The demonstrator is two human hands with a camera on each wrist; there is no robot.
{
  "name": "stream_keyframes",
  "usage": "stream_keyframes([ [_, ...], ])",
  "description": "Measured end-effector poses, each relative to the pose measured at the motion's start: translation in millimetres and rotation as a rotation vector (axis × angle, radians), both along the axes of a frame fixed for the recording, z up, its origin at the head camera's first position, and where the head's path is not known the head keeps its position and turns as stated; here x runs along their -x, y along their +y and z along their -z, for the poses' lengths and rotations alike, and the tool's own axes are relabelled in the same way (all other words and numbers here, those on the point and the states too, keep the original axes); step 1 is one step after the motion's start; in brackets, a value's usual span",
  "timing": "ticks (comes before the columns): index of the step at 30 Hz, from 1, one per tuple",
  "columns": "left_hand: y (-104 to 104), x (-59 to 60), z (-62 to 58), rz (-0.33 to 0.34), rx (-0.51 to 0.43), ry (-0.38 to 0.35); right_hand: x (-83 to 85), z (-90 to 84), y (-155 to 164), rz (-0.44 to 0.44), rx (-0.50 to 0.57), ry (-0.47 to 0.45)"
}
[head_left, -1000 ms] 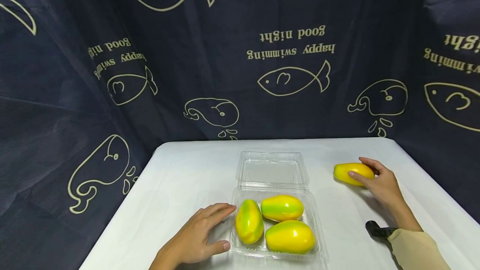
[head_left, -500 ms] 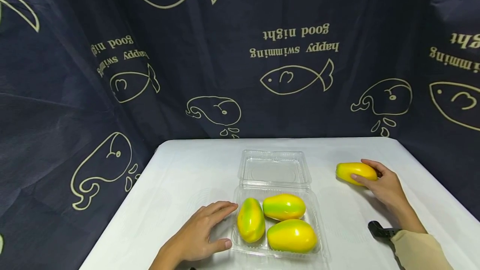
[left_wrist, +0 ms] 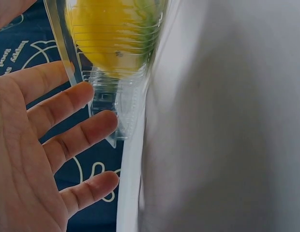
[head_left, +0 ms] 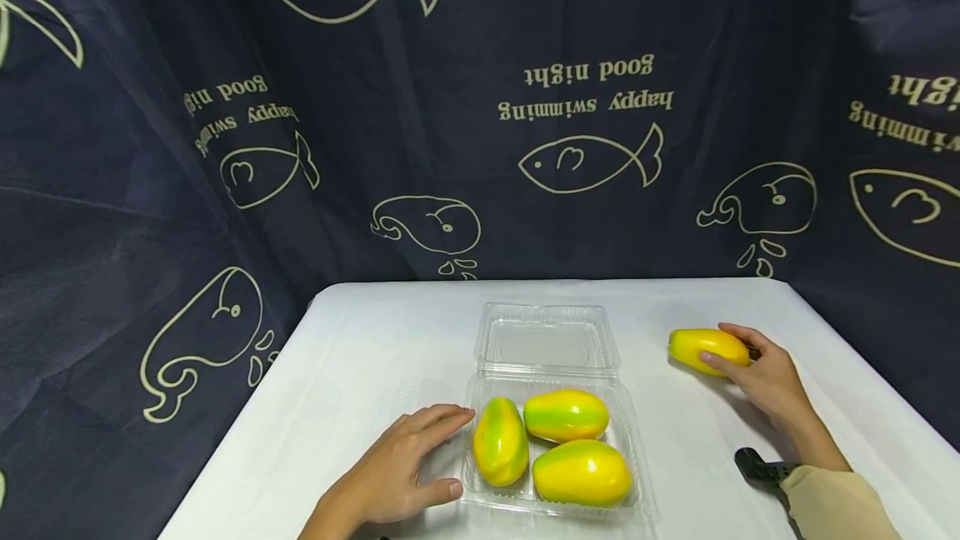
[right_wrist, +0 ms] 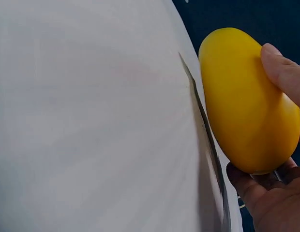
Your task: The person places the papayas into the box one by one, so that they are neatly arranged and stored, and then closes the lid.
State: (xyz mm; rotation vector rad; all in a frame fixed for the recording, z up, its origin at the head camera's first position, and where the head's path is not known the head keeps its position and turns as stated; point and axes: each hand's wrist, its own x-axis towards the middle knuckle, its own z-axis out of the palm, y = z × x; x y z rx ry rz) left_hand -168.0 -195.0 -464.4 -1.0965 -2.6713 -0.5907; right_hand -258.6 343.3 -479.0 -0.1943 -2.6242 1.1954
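A yellow-green papaya (head_left: 693,344) lies on the white table at the right, gripped by my right hand (head_left: 776,382) with the thumb on its near side. In the right wrist view this papaya (right_wrist: 244,101) shows plain yellow, thumb on one side and fingers under its end. My left hand (head_left: 401,465) has its fingers spread, fingertips right at the left rim of a clear plastic clamshell box (head_left: 637,448). Inside the box lie an upright-turned papaya (head_left: 501,442) and two sideways ones, the back papaya (head_left: 567,416) and the front papaya (head_left: 582,473).
The box's lid (head_left: 546,338) is folded back flat behind it. A white cloth covers the table (head_left: 397,340). Dark blue curtains (head_left: 450,107) with fish and whale drawings hang behind and at both sides. A black strap (head_left: 761,467) circles the right wrist.
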Motion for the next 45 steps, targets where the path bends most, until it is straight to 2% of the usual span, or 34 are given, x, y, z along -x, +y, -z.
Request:
stream_keyframes([
  [9, 0, 1.3, 3.3, 0.013, 0.019, 0.018, -4.7, -7.3, -1, -0.023, -0.006, 0.043],
  [16, 2, -0.2, 0.7, -0.003, 0.001, -0.006, -7.1, -12.4, -4, -0.045, -0.04, 0.084],
  [24, 0, -3.9, -2.2, -0.037, 0.014, 0.001, -9.0, -22.7, -17, -0.097, -0.055, 0.115],
  [27, 0, -3.5, -1.9, -0.022, 0.011, 0.02, -11.4, -26.9, -21, -0.107, -0.062, 0.134],
  [33, 1, -3.3, -2.0, -0.013, 0.011, 0.036, -17.0, -40.7, -34, -0.133, -0.04, 0.177],
  [38, 1, -1.5, -2.2, -0.008, 0.008, 0.054, -19.2, -55.2, -50, -0.163, -0.022, 0.251],
  [45, 2, -0.5, -0.8, -0.01, -0.008, 0.039, -24.8, -69.3, -71, -0.188, -0.022, 0.317],
])
